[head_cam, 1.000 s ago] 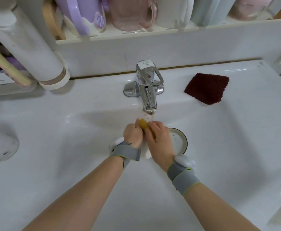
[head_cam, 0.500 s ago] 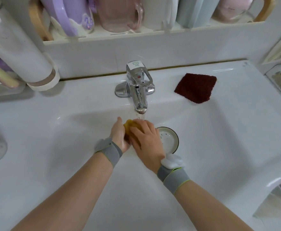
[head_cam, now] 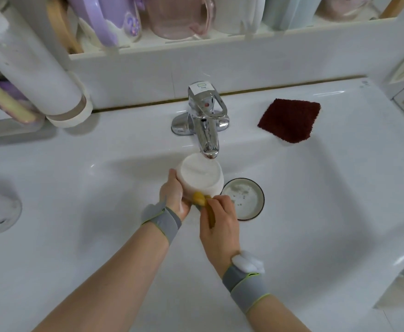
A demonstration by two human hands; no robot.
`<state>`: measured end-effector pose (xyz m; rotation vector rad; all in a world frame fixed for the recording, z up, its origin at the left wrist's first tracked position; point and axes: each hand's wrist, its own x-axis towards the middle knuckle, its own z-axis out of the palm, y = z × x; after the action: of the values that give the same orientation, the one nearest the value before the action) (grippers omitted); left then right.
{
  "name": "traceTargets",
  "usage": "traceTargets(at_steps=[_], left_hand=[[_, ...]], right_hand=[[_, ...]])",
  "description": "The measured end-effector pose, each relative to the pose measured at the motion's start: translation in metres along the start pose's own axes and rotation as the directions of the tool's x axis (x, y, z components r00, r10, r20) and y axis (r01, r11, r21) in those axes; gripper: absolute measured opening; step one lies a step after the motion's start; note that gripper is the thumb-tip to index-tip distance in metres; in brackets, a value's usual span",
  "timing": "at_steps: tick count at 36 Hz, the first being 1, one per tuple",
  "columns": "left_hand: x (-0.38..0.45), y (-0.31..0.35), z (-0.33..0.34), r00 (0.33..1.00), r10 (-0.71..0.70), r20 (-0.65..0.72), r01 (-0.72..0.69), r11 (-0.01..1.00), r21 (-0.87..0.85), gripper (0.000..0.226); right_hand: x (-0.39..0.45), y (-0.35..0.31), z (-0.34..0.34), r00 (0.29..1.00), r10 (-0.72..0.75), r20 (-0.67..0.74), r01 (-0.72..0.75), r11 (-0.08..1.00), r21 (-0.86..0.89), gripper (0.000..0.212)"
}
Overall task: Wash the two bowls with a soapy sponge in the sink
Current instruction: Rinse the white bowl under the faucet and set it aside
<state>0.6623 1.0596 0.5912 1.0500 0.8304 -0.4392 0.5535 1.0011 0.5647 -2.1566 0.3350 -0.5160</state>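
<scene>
a dark red cloth (head_cam: 289,120) lies on the bench right of the chrome faucet (head_cam: 204,125). on the far shelf (head_cam: 196,50) stand a purple jug (head_cam: 105,17) and a pink cup (head_cam: 177,16). a white cylinder (head_cam: 31,68) leans at far left.

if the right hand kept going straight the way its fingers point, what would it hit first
The right hand, gripping the yellow sponge, points up and away toward the faucet. First in line is the white bowl held by the left hand; the sponge already seems to touch its near wall, though depth is unclear.
</scene>
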Motion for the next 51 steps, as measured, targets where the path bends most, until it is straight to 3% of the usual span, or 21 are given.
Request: traceTargets(at_steps=[3,7,12,16,18,20,24,27,30,34,35,39,41,45,48,51], left_hand=[[-0.003,-0.002,0.003,0.999,0.039,0.005,-0.039,0.998,0.052,0.028],[0.003,0.001,0.0,0.995,0.105,0.001,-0.103,0.975,0.195,0.029],[0.009,-0.002,-0.005,0.984,0.177,-0.01,-0.163,0.921,0.353,0.034],[-0.002,-0.007,0.002,0.933,0.346,0.096,-0.323,0.692,0.645,0.054],[-0.009,-0.012,0.008,0.91,0.385,0.154,-0.374,0.605,0.702,0.056],[-0.007,-0.01,0.012,0.908,0.393,0.149,-0.376,0.601,0.705,0.057],[-0.001,0.003,0.017,0.922,0.375,0.099,-0.337,0.649,0.682,0.059],[0.003,0.01,0.02,0.949,0.314,0.011,-0.26,0.764,0.591,0.048],[0.007,0.007,0.012,0.963,0.267,-0.03,-0.203,0.797,0.569,0.043],[0.007,-0.016,-0.002,0.981,0.183,-0.065,-0.116,0.82,0.561,0.044],[0.007,-0.018,0.0,0.982,0.175,-0.064,-0.112,0.827,0.55,0.043],[0.009,-0.007,0.008,0.994,0.103,-0.021,-0.085,0.906,0.415,0.036],[0.009,-0.004,0.007,0.997,0.08,0.008,-0.074,0.887,0.456,0.04],[0.006,0.002,0.0,0.993,0.109,0.042,-0.111,0.777,0.62,0.049],[0.009,0.007,-0.01,0.996,0.065,0.065,-0.092,0.767,0.635,0.05],[0.012,0.004,-0.022,0.994,-0.042,0.103,-0.021,0.835,0.549,0.044]], right_hand=[[0.0,-0.002,0.0,0.995,0.092,-0.026,-0.092,0.996,0.018,0.027],[0.008,0.01,-0.008,0.954,0.296,-0.056,-0.295,0.955,0.013,0.016],[0.045,0.029,-0.01,0.887,0.459,0.052,-0.461,0.886,0.044,0.032],[0.08,0.026,-0.017,0.764,0.615,0.198,-0.643,0.753,0.14,0.036],[0.095,0.02,-0.017,0.795,0.561,0.231,-0.589,0.805,0.069,0.029],[0.099,0.019,-0.012,0.85,0.477,0.224,-0.484,0.875,-0.027,0.031],[0.073,0.024,-0.017,0.96,0.194,0.203,-0.191,0.981,-0.036,0.039],[0.037,0.021,-0.015,0.965,-0.062,0.256,0.062,0.998,0.006,0.041],[0.025,0.032,-0.015,0.947,-0.061,0.317,0.057,0.998,0.022,0.043],[0.053,0.037,-0.012,0.926,0.231,0.297,-0.216,0.973,-0.084,0.041],[0.055,0.03,-0.009,0.928,0.222,0.3,-0.198,0.974,-0.107,0.041],[0.039,0.001,-0.003,0.945,-0.041,0.324,0.067,0.995,-0.07,0.045],[0.044,0.003,-0.005,0.951,-0.055,0.306,0.081,0.994,-0.074,0.043],[0.081,0.008,-0.009,0.938,0.137,0.319,-0.122,0.99,-0.068,0.039],[0.094,0.007,-0.013,0.827,0.337,0.449,-0.407,0.911,0.066,0.028],[0.097,0.009,-0.021,0.697,0.493,0.521,-0.635,0.761,0.129,0.032]])
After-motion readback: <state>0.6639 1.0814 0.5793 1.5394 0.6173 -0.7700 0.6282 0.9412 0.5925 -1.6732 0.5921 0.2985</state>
